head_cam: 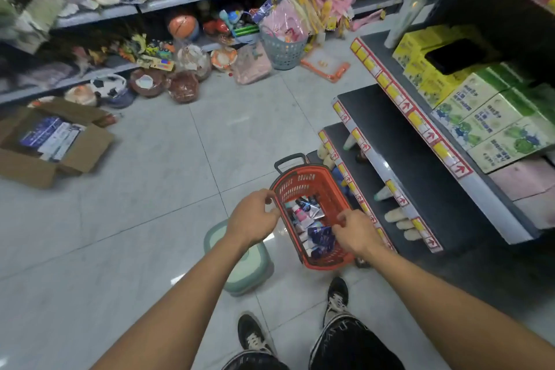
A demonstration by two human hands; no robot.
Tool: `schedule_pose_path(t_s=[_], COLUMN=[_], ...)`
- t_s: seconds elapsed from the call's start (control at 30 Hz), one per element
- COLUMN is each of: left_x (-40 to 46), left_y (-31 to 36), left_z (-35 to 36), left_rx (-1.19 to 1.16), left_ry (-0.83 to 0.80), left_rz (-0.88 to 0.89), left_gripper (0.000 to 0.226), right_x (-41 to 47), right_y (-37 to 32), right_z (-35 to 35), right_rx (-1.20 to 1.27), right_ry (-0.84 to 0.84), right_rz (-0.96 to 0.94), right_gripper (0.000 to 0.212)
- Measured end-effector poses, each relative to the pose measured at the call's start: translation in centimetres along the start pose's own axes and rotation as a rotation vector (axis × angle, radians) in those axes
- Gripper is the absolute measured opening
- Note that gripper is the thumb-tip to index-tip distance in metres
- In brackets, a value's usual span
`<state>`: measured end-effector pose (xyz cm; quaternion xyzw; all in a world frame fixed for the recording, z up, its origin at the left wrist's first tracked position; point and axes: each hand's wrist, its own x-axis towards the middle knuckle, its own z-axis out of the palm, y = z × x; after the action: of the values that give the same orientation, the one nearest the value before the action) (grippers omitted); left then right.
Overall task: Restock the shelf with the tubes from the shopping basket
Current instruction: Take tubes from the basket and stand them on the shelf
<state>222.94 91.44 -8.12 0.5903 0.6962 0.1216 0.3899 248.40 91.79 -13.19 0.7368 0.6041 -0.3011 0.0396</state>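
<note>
**Reaching into a red basket of tubes beside a half-bare shelf**

A person looks down at a red plastic shopping basket (312, 213) standing on the tiled floor (150, 219), just beside low dark shelves (420, 177). Loose tubes (321, 239), dark blue, white and pink, lie jumbled in its bottom. The left hand (255, 216) rests at the basket's left rim, fingers curled; whether it truly grips the rim is hard to tell. The right hand (356, 233) hangs over the right side, fingers bent down toward the blue tubes, holding nothing that can be seen.

The tubes are probably light, soft-walled and a little slick. Pinching one across its firm cap end or mid-body should serve best, since squeezing could dent it.

Their print is too blurred to read. The shelf edges carry yellow price tags (417, 120) with red arrows. Green boxes (480, 117) higher up bear unreadable lettering.
</note>
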Motion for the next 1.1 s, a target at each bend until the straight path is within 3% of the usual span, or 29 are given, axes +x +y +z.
schedule_pose_path(t_s=[0.3, 0.9, 1.0, 1.1], left_x=[2.5, 13.9, 14.3, 15.5], left_y=[5.7, 19.1, 20.5, 21.1], left_z=[-0.7, 5.0, 5.4, 5.9], left_rx=[0.141, 0.427, 0.443, 0.494], left_ry=[-0.174, -0.315, -0.350, -0.423], left_rz=[0.158, 0.289, 0.318, 0.340], left_gripper=[0.028, 0.040, 0.049, 0.041], right_x=[-2.4, 2.0, 1.9, 2.1], right_y=[1.5, 9.5, 10.1, 10.2], right_z=[-0.9, -2.0, -1.9, -1.8], right_rx=[0.145, 0.488, 0.532, 0.578], right_ry=[0.011, 0.057, 0.077, 0.111], right_rz=[0.120, 0.414, 0.436, 0.481], right_gripper=[0.030, 0.010, 0.014, 0.016])
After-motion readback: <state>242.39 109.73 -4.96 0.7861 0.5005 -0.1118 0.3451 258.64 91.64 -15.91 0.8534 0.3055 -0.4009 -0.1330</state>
